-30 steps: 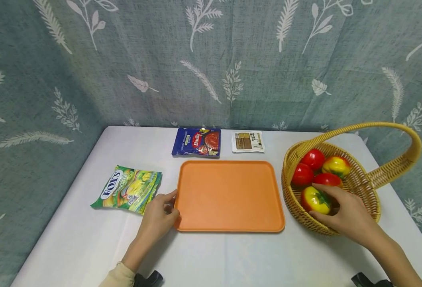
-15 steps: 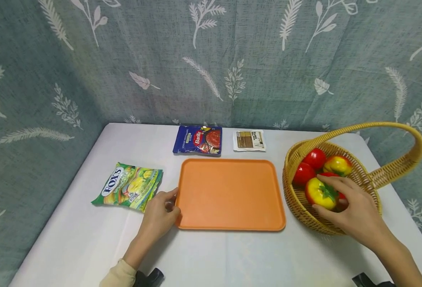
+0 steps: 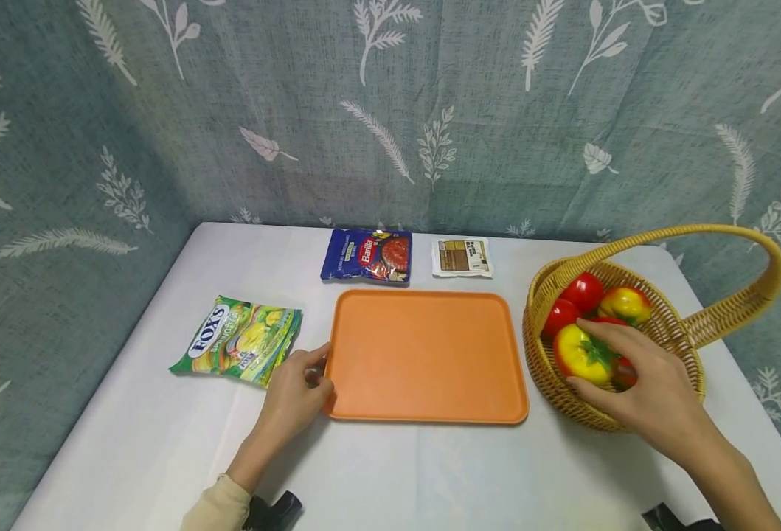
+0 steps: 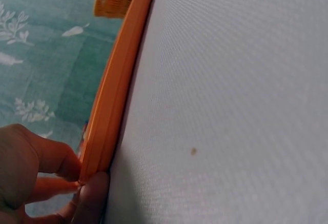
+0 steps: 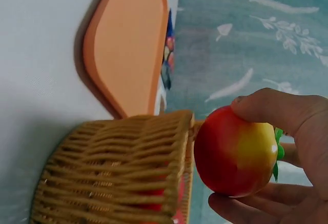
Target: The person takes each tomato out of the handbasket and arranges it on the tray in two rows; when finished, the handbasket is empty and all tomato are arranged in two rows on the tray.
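- I see the right hand point(image 3: 642, 383) with fingers point(image 5: 271, 108) curled round a red-and-yellow toy pepper point(image 3: 581, 354), held just above the wicker basket point(image 3: 669, 335) at the bench's point(image 3: 131, 442) right side.
- I see the left hand point(image 3: 293, 387) pinching the near-left rim of the orange tray point(image 3: 423, 354), thumb under the edge.
- A Fox's candy bag point(image 3: 237, 341) lies just left of that hand.

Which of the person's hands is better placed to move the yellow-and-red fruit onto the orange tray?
The right hand: it already grips the yellow-and-red fruit above the basket. The left hand is busy pinching the orange tray at its near left edge.
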